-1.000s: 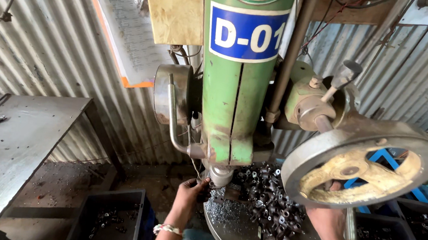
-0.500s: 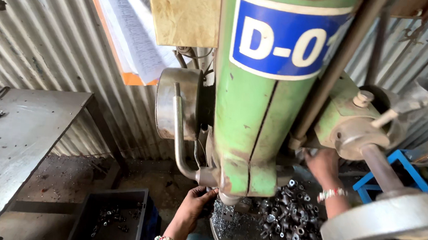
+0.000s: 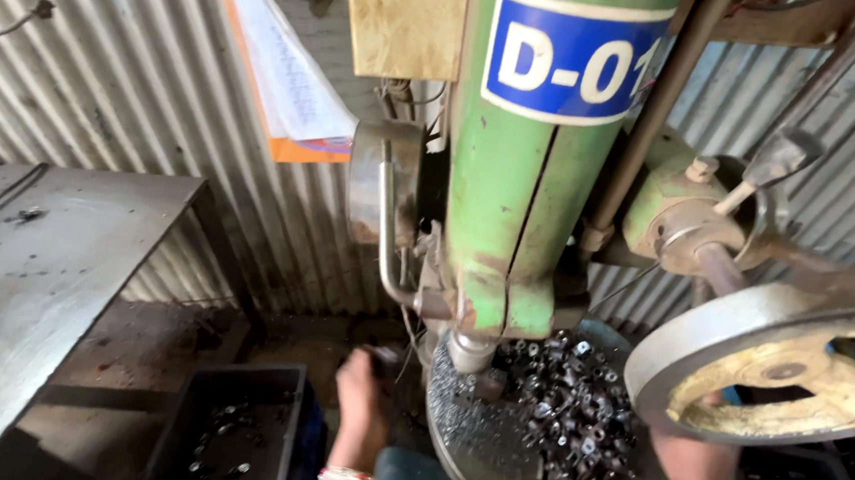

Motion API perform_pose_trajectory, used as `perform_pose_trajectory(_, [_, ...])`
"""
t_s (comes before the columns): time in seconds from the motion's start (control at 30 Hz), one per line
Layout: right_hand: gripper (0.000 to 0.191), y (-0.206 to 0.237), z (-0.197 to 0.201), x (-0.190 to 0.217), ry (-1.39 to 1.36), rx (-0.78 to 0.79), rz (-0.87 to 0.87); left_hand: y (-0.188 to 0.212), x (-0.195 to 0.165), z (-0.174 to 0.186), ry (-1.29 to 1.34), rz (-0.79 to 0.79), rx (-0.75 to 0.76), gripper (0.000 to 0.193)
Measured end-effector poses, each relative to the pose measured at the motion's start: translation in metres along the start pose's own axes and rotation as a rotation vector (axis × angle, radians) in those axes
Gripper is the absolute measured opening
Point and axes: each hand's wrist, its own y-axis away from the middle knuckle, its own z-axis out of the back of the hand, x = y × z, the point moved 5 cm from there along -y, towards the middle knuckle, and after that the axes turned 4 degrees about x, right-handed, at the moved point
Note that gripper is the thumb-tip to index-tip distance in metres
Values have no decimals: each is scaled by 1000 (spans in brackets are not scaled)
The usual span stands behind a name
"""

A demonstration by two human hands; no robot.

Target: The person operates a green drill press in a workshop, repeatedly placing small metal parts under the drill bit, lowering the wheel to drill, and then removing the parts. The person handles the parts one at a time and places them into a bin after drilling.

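Grey sheet metal forms the table (image 3: 39, 273) at the far left, its top bare but for a few dark specks. Below and to its right sits a dark plastic crate (image 3: 224, 426) with a scatter of small metal parts on its bottom. Just right of the crate, the person's left hand (image 3: 365, 386) reaches up toward the left edge of the round drill table (image 3: 478, 444); it looks curled, with something small and dark at its fingertips, but motion blur hides whether the fingers are closed on it. A bangle shows at that wrist. Above the hand stands the green drill press column (image 3: 521, 196), its spindle (image 3: 470, 351) pointing down over the round table. A heap of small dark metal nuts (image 3: 571, 410) lies on that table, just right of the spindle. Farther right, a large pale handwheel (image 3: 780, 365) covers most of the right hand (image 3: 697, 469), which rests beside the heap; its grip cannot be told.
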Motion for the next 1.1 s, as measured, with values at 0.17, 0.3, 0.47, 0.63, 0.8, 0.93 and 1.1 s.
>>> perform_pose_trajectory(0.17, [44, 10, 25, 18, 192, -52, 280, -37, -88, 96, -586, -320, -260, 41])
perform_pose_trajectory(0.3, [37, 12, 10, 16, 276, -13, 108, -6, -75, 170, -1496, 61, -310, 48])
perform_pose_trajectory(0.47, [52, 10, -4, 1, 327, -14, 137, 37, -83, 218, -1606, 175, -517, 54])
perform_pose_trajectory(0.63, [55, 10, 5, 10, 282, -175, 189, 52, -70, 126, -1573, -209, -219, 43])
perform_pose_trajectory(0.8, [56, 13, 16, 27, 151, -159, 238, 122, 21, -40, -1007, -467, 546, 20])
perform_pose_trajectory(0.93, [49, 10, 16, 24, 99, -99, 204, 153, 74, -111, -1256, -745, 602, 21])
perform_pose_trajectory(1.1, [56, 9, 11, 22, 188, -111, 232, 141, 119, -131, -1421, -769, 577, 35])
